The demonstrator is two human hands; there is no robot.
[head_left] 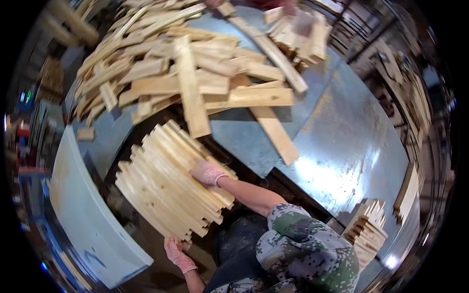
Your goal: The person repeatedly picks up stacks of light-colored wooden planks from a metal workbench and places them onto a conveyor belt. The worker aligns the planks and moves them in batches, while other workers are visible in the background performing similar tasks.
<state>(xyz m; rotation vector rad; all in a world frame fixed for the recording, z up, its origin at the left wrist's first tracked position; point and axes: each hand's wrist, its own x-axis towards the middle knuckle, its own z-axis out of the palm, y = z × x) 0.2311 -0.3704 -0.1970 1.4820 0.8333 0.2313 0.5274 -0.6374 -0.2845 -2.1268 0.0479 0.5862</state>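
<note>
A wide stack of pale wooden strips [166, 180], laid side by side with uneven ends, lies in front of me. My right hand [207, 172], in a pinkish glove, rests on top of the strips towards their right side, fingers laid along the wood. At the stack's lower corner is my left hand [177, 253], also gloved, its fingers bent around the strip ends there. Part of those fingers is hidden by the wood.
Loose wooden boards [161, 73] are heaped on the metal table [342, 132]. A pale sloping panel [90, 210] stands at left. Small stacks of strips [366, 232] sit at the table's right. At the far side, a person's hand [289, 7] is near a bundle of boards [305, 36].
</note>
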